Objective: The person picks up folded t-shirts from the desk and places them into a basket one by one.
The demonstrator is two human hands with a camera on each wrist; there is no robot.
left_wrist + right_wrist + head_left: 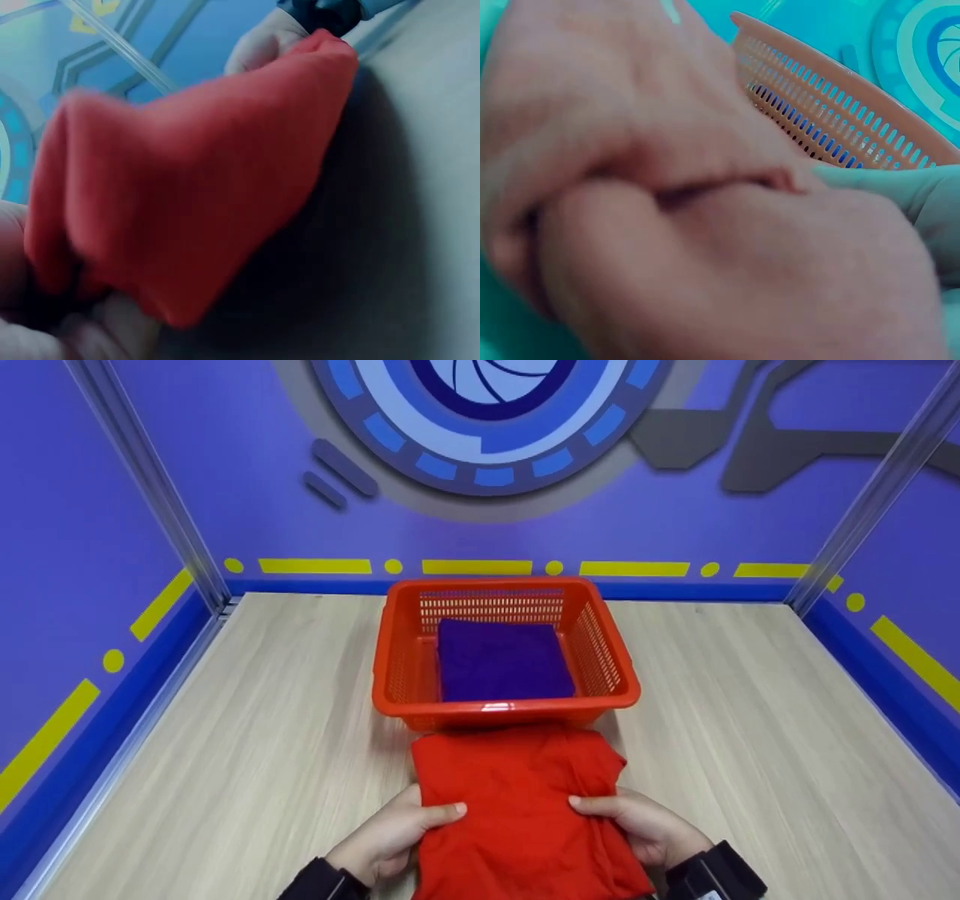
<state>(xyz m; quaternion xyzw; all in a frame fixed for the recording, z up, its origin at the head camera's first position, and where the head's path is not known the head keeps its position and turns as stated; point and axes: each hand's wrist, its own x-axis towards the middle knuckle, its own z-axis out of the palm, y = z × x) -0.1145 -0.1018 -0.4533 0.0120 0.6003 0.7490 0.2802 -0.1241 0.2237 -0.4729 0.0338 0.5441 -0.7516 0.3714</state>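
A folded red cloth (517, 810) is held up between both hands, just in front of the basket. My left hand (390, 832) grips its left edge, thumb lying on top and fingers hidden beneath. At the opposite edge my right hand (652, 825) pinches it the same way. In the left wrist view the cloth (202, 165) hangs above the table, with its underside in shadow. Loose folds of the cloth (727, 247) fill most of the right wrist view. Inside the orange-red plastic basket (386, 660) lies a folded purple cloth (502, 660).
The basket stands at the back middle of the light wooden table (750, 750), close to the back wall. Blue-purple printed panels (225, 450) with metal corner posts (874, 487) enclose the back and both sides.
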